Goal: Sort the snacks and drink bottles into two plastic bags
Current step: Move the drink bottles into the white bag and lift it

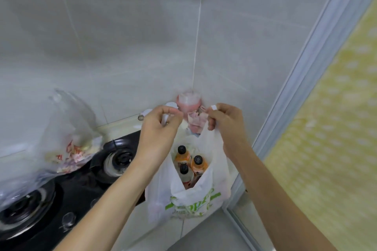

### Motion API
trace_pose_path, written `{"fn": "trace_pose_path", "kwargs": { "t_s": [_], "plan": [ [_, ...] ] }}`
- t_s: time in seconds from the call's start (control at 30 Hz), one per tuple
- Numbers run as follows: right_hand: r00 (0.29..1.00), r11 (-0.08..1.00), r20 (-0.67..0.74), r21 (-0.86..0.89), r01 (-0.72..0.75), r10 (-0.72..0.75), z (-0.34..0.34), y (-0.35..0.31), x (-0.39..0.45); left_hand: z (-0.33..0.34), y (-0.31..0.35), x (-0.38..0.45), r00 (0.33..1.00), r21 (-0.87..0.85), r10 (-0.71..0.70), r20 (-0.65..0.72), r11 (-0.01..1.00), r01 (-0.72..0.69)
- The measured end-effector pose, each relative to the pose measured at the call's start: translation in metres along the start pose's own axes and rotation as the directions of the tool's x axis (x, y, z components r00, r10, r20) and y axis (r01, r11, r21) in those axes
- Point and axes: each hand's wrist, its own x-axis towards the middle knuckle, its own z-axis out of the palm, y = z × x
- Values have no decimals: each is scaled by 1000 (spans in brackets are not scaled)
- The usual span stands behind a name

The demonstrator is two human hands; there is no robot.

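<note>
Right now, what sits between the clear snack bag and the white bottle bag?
In the head view, the stove's rear burner and the left forearm lie between the clear snack bag and the white bottle bag.

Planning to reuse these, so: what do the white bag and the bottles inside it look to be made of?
White bag: thin plastic film, slightly see-through, crinkled, with green print. Bottles: probably clear plastic, since the orange drink shows through, with matte black caps; glass can't be ruled out. Both hands, left hand and right hand, hold its handles.

The white plastic bag with green print (189,199) gapes open upward. Three black-capped drink bottles (190,164) crowd its floor. A clear plastic bag of snacks (67,144) blocks the black gas hob (77,185).
</note>
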Motion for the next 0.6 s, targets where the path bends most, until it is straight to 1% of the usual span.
{"fn": "trace_pose_path", "kwargs": {
  "t_s": [0.23, 0.33, 0.5, 0.6],
  "plan": [
    [997, 1000, 71, -26, -13, 14, 16, 20, 95, 27, -10, 85, 999, 74, -27, -40, 997, 30],
    [987, 999, 160, -38, -20, 26, 24, 32, 132, 35, -21, 119, 994, 98, -51, -97, 993, 61],
    [968, 997, 243, -67, -41, 56, 39, 48, 195, 51, -29, 164, 977, 120, -57, -204, 989, 83],
    [946, 996, 313, -51, -70, 82, 44, 53, 224, 60, -34, 190, 961, 120, -56, -271, 989, 92]
  ]
}}
